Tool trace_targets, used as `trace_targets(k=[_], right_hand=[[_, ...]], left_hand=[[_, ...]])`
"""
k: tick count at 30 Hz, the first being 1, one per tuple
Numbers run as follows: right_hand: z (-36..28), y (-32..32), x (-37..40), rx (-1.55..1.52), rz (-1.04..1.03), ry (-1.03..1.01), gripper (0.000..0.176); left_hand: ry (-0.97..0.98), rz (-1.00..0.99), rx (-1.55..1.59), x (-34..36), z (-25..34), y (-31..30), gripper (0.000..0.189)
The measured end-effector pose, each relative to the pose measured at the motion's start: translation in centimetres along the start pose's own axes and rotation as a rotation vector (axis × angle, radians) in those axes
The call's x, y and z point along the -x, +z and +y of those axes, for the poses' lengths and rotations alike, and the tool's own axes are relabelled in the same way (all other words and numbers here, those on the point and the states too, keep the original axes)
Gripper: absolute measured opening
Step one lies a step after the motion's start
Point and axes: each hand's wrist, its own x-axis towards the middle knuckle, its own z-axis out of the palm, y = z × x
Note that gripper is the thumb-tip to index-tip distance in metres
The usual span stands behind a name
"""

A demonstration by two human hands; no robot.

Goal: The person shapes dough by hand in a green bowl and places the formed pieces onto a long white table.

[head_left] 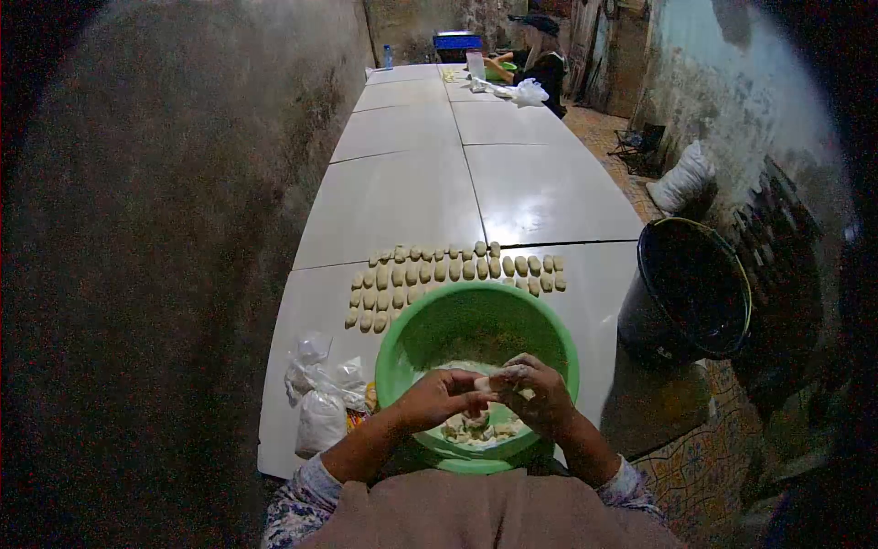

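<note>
Left hand (437, 397) and right hand (541, 393) meet over the green bowl (401, 334) at the worktop's (315, 306) near edge. Each grip is pinched tight on one dough lump (483, 383). Even pressure would best match the rows (457, 272).

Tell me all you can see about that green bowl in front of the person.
The green bowl is round, wide and fairly deep, seemingly plastic, with a thick rim. It stands upright at the near edge of the white table, just short of the rows of shaped dough pieces. Pale dough scraps lie in its bottom. The left hand and right hand meet above its near side, pinching a small lump of dough. Whether the wrists touch its rim is unclear.
</note>
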Motion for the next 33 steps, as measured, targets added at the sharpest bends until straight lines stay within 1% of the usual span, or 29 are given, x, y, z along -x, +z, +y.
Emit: trace_targets(k=[1,2,4,7,9,10,11,12,13,15,17,19,21,23,24,25,27,28,30,32,33], right_hand=[[-0.1,0.0,0.0,-0.006,-0.002,0.021,0.023],[-0.3,-0.1,0.0,-0.013,-0.005,0.042,0.023],[-0.6,0.0,-0.2,-0.025,-0.002,0.033,0.025],[-0.8,0.0,-0.2,0.029,-0.015,0.053,0.028],[-0.3,0.1,0.0,0.184,-0.118,0.011,0.029],[-0.5,0.2,-0.1,0.184,-0.118,0.011,0.029],[-1.0,0.2,-0.3,0.116,-0.075,0.001,0.028],[-1.3,0.2,-0.4,0.049,-0.032,-0.010,0.027],[-1.1,0.1,-0.3,0.048,-0.032,-0.009,0.027],[-0.6,0.1,-0.2,0.142,-0.171,0.009,0.025],[-0.6,0.1,-0.2,0.129,-0.142,0.012,0.024],[-0.6,0.1,-0.2,0.116,-0.113,0.015,0.024],[-0.5,-0.1,-0.3,0.090,-0.084,-0.035,0.022],[-0.2,0.3,-0.1,0.060,-0.042,-0.031,0.021],[-0.1,0.5,0.0,0.028,-0.001,-0.030,0.020],[-0.4,0.5,-0.1,0.028,-0.002,-0.030,0.020],[-1.1,0.2,-0.2,0.044,-0.059,0.046,0.024],[-1.0,0.2,-0.2,0.044,-0.060,0.043,0.024],[-0.7,0.2,-0.1,0.010,-0.092,0.027,0.030],[-0.2,0.0,-0.1,0.013,-0.108,0.020,0.032],[-0.1,-0.1,-0.1,0.017,-0.122,0.013,0.034]], left_hand=[[-0.001,0.001,0.074,-0.2,-0.7,-0.4,0.022],[-0.001,0.002,0.074,-0.2,-1.0,-0.5,0.022],[-0.036,0.042,0.016,-0.2,-1.0,-0.5,0.021],[-0.014,0.041,-0.061,-0.1,-0.8,-0.6,0.020],[-0.002,0.046,-0.061,-0.1,-1.0,-0.6,0.020],[0.010,0.051,-0.062,-0.1,-1.1,-0.6,0.020],[0.010,0.050,-0.062,-0.1,-1.3,-0.7,0.020],[0.011,0.022,-0.091,-0.2,-1.5,-0.9,0.020],[0.012,-0.006,-0.119,-0.3,-1.7,-1.0,0.020],[0.019,-0.019,-0.093,-0.3,-1.9,-1.0,0.020],[0.026,-0.029,-0.067,-0.2,-1.5,-0.9,0.021],[-0.043,-0.010,-0.098,0.1,-0.1,-0.7,0.021],[-0.020,-0.021,-0.081,-0.2,-1.0,-1.1,0.021],[0.002,-0.033,-0.062,-0.4,-1.6,-1.0,0.022],[0.014,0.013,-0.052,-0.4,-1.9,-0.8,0.021],[0.026,0.061,-0.041,-0.5,-2.0,-0.6,0.021],[0.035,0.101,-0.070,-0.5,-1.7,-0.7,0.021],[0.044,0.140,-0.100,-0.5,-1.3,-0.8,0.022],[0.020,0.143,-0.070,-0.2,-0.9,-0.9,0.020],[0.030,0.180,0.064,-0.2,-1.4,-0.8,0.019],[0.054,0.163,0.133,-0.3,-1.4,-0.6,0.018]])
